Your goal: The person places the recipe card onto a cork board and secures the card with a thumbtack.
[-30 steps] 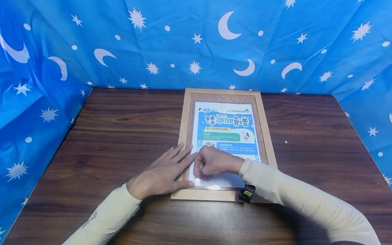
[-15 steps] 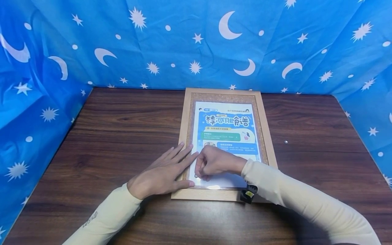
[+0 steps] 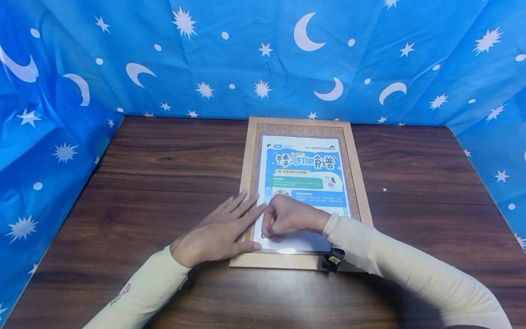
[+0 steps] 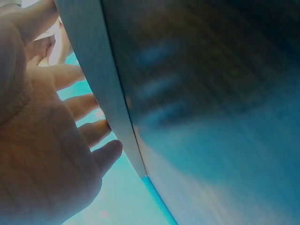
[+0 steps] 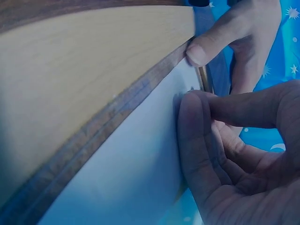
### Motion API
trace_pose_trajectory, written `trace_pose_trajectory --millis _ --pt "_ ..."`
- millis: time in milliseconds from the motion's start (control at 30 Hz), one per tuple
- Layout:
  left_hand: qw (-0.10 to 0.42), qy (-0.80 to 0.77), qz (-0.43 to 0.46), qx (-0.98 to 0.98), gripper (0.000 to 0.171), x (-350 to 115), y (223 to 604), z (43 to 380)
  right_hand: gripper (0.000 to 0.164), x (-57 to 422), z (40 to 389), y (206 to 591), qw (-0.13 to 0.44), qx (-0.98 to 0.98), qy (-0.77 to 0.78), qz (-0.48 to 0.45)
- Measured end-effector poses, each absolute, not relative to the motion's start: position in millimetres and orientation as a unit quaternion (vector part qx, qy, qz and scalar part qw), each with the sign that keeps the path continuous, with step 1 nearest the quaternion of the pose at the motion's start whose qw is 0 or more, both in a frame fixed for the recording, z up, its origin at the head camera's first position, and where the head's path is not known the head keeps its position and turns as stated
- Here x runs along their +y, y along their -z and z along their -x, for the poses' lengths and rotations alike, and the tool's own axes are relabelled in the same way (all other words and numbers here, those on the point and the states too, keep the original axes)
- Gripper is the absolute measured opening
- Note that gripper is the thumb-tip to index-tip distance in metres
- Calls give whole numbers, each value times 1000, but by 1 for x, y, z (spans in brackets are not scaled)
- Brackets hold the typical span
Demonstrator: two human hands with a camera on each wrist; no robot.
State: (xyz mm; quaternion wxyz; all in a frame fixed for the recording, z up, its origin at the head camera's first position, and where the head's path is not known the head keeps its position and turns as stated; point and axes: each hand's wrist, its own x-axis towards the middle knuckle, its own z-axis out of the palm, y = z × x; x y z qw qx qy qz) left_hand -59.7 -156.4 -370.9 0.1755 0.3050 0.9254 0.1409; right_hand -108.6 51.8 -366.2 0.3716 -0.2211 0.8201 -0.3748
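A printed sheet (image 3: 304, 196) with a blue heading lies on a cork board (image 3: 302, 130) in a light wooden frame. My right hand (image 3: 287, 215) pinches a small shiny thumbtack (image 3: 263, 236) between thumb and fingers at the sheet's lower left corner. In the right wrist view, those fingertips (image 5: 191, 105) are right at the white paper and cover most of the tack. My left hand (image 3: 218, 230) rests spread over the frame's left side, with its thumb and forefinger on the sheet's edge. Two other tacks sit at the sheet's upper left corner (image 3: 269, 145) and upper right corner (image 3: 332, 147).
A loose tack (image 3: 384, 190) lies on the dark wood table (image 3: 427, 183), right of the board. Blue cloth (image 3: 230, 50) with moons and stars hangs behind the table and along both sides. A black wrist camera (image 3: 332, 260) overlaps the frame's lower edge.
My right hand has shifted very slightly to the right, and more of the tack shows at its fingertips. My left hand and the board have stayed in place.
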Motion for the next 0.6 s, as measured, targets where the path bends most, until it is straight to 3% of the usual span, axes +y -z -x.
trace_pose_trajectory --millis 600 --pt "174 -139 -305 926 82 -156 371 59 13 49 108 366 352 833 355 237"
